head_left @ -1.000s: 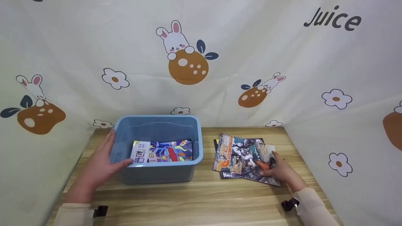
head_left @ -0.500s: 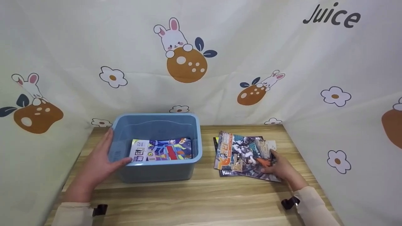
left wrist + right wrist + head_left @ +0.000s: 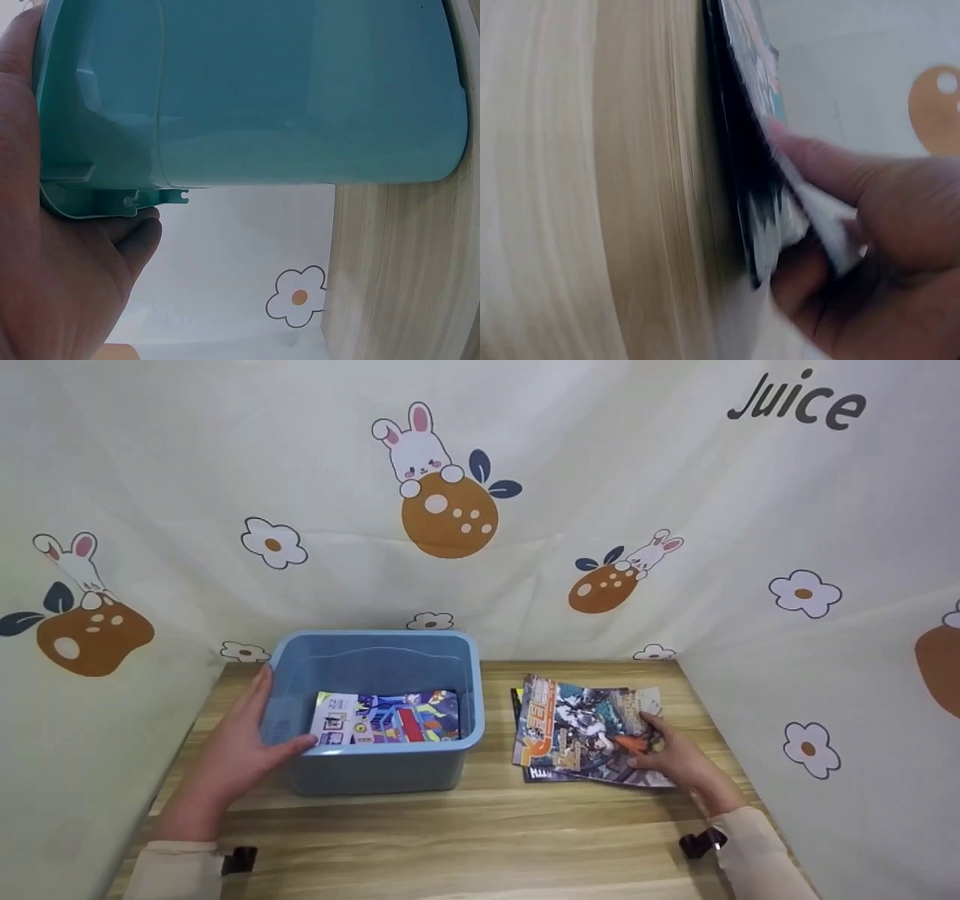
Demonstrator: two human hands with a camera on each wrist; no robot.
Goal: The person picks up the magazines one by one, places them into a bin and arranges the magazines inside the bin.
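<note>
On the bench (image 3: 450, 847), the left hand (image 3: 234, 754) grips a blue bin (image 3: 375, 772), stiff, probably light. Beside the bin, the right hand (image 3: 682, 763) pinches the top magazine (image 3: 577, 727) by its right edge; likely floppy and slick, it wants a deep hold.

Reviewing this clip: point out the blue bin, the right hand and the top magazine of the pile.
Blue bin (image 3: 375, 772): head view, front outer wall.
Right hand (image 3: 683, 761): head view, back of the hand.
Top magazine (image 3: 587, 729): head view, middle of the cover.
</note>
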